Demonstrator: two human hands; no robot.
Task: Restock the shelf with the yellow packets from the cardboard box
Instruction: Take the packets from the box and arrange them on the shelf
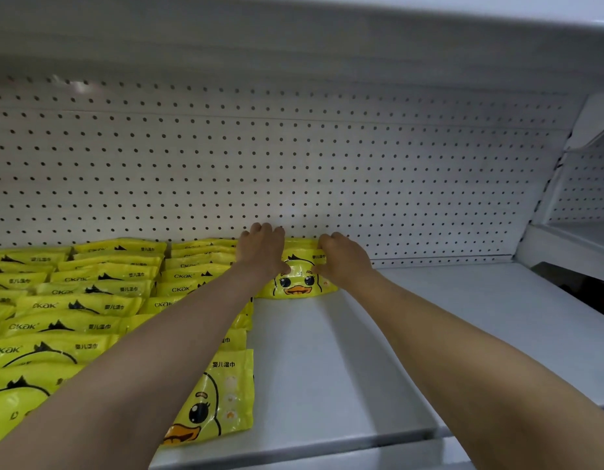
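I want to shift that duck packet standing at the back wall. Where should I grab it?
Probably by its top edge, from above and the front: the duck packet stands upright against the pegboard, both hands already pinching that edge.

White metal retail shelving unit. Back panel (327, 171): white pegboard, regular rows of small dark holes, running full width, with a faint horizontal seam across its upper part. Upper shelf (294, 32): white underside overhanging the bay, in soft shadow. Adjoining bay (585, 184) at right: same pegboard backing, own white shelf board, set at an angle to this one; a dark gap shows beneath it. Lighting: even, diffuse, a slight glare at the pegboard's upper left.
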